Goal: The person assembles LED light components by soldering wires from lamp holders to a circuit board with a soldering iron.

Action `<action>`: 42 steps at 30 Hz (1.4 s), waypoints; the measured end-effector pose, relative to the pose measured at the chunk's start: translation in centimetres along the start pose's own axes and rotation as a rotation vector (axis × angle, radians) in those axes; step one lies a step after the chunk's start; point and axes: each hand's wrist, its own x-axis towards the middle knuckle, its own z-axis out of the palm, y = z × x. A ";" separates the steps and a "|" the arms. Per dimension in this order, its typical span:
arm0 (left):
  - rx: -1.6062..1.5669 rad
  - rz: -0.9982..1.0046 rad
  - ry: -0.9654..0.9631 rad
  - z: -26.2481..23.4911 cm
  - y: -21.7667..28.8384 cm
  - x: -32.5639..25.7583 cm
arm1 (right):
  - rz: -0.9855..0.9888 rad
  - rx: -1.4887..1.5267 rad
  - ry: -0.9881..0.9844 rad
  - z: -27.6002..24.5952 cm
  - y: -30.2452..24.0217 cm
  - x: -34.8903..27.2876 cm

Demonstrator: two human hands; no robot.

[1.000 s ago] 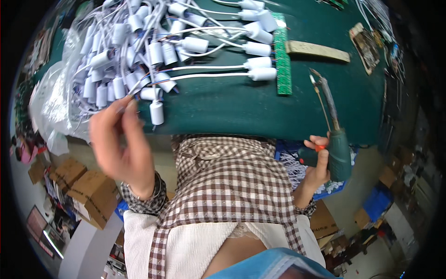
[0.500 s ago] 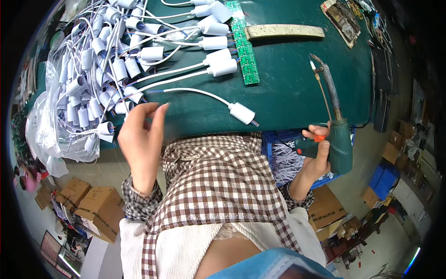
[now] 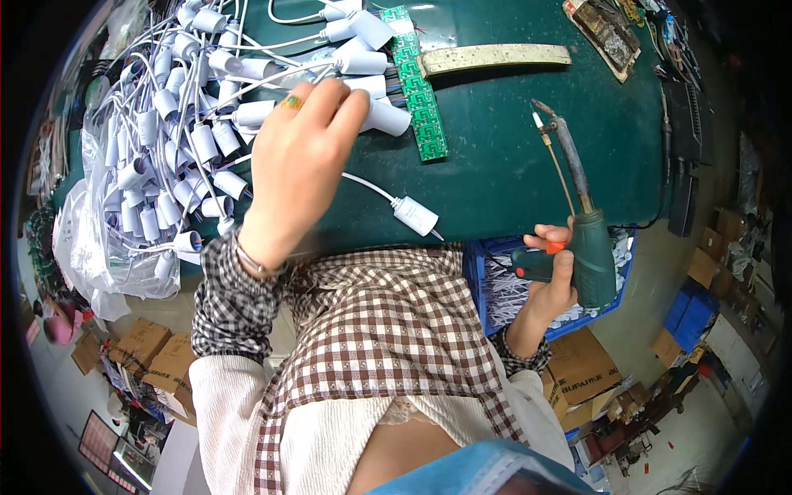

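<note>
A dark green bench (image 3: pixel 511 173) is strewn with glossy white cylindrical lamp sockets (image 3: pixel 165 140) on thin wires. The left hand (image 3: pixel 297 157) is curled, fingertips pinched on a socket (image 3: pixel 367 82) beneath them. A green pistol-shaped soldering gun (image 3: pixel 582 239) is gripped in the right hand (image 3: pixel 557 276), a blue crate (image 3: pixel 487 289) just beside it.

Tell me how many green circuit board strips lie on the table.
1. The green circuit board strip lies on the dark green table, right of the left hand and beside the white sockets. Others may be hidden under them.
</note>
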 end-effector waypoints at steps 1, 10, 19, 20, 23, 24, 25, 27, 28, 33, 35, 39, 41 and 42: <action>-0.002 0.003 -0.001 0.8 -0.7 0.6 | 0.001 -0.001 0.003 0.0 0.0 0.0; -0.369 0.054 0.087 -1.2 -1.8 -0.7 | 0.041 -0.017 0.053 0.1 -0.4 -0.2; -0.733 0.225 -0.350 2.7 2.8 -3.0 | 0.021 -0.022 0.022 0.3 -0.8 0.1; -0.750 0.105 -0.331 2.4 3.0 -3.2 | 0.031 -0.018 0.025 0.2 -0.7 0.0; -0.785 -0.073 -0.276 1.7 3.4 -2.8 | 0.042 0.024 0.038 0.3 -0.9 -0.2; -0.783 -0.187 -0.276 1.6 3.5 -2.6 | 0.045 0.062 0.051 0.4 -1.1 -0.3; -0.776 -0.304 -0.270 1.6 3.6 -2.5 | 0.041 0.066 0.043 0.6 -1.1 -0.3; -0.721 -0.319 -0.203 2.2 4.0 -2.1 | 0.052 -0.038 -0.026 0.8 -1.3 -0.4; -0.705 -0.332 -0.108 2.5 4.3 -1.8 | 0.049 -0.039 -0.029 0.8 -1.3 -0.4; -0.609 -0.390 0.009 3.1 4.4 -0.6 | 0.083 -0.011 -0.077 0.8 -1.4 -0.5; -0.541 -0.380 0.019 3.5 4.4 -0.5 | 0.072 -0.015 -0.085 0.9 -1.4 -0.5; -0.520 -0.380 0.042 3.9 4.6 -0.3 | 0.053 -0.019 -0.091 1.1 -1.5 -0.5; -0.543 -0.391 0.042 3.7 4.5 -0.5 | 0.056 -0.016 -0.094 1.1 -1.5 -0.6; -0.542 -0.393 0.042 3.8 4.5 -0.5 | 0.058 -0.012 -0.094 1.1 -1.5 -0.5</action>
